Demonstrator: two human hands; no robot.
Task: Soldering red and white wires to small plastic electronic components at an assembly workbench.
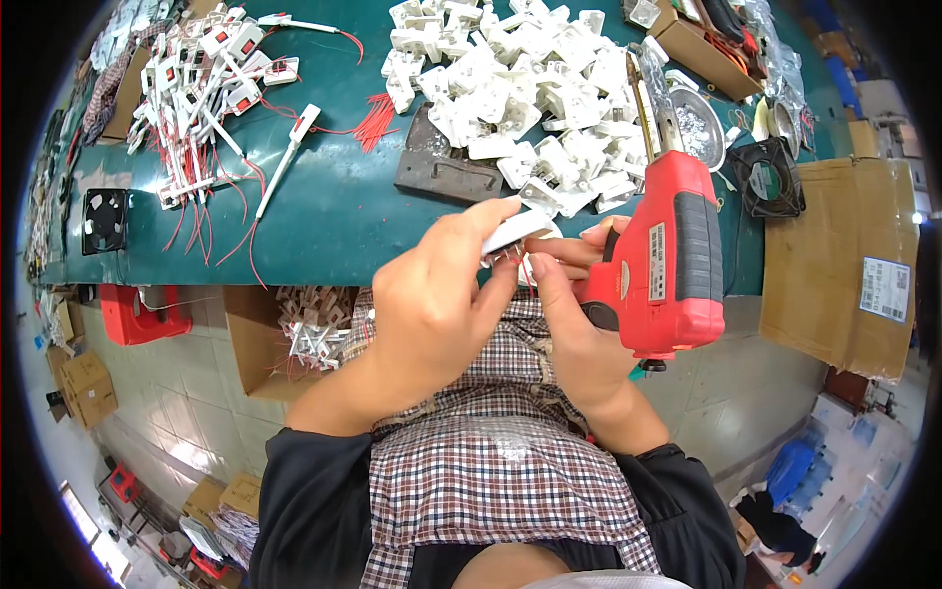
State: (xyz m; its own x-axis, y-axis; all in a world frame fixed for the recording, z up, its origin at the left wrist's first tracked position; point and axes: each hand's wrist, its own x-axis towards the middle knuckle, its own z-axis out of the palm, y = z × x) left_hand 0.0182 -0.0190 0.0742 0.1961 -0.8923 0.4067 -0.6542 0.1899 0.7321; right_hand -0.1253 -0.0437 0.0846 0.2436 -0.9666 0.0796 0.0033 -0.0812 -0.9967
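Observation:
My left hand (432,294) is closed on a small white plastic switch housing (518,231), tilted in front of the table edge, with metal contacts showing on its underside. My right hand (589,344) is closed beside it, thumb and fingers meeting at the housing next to a thin red wire (531,273). A red soldering gun (667,265) with black grip panels rests against that hand, its metal tip toward the table's far side. The gun covers part of the fingers, so their exact grip on it is hidden.
On the green table (343,196) lie a heap of white plastic housings (549,98), red wires (374,123), a dark metal block (446,162) and wired switches (211,88). Small fans (105,221) stand nearby. A cardboard box (834,265) is at right; another box (255,344) holds wired parts below.

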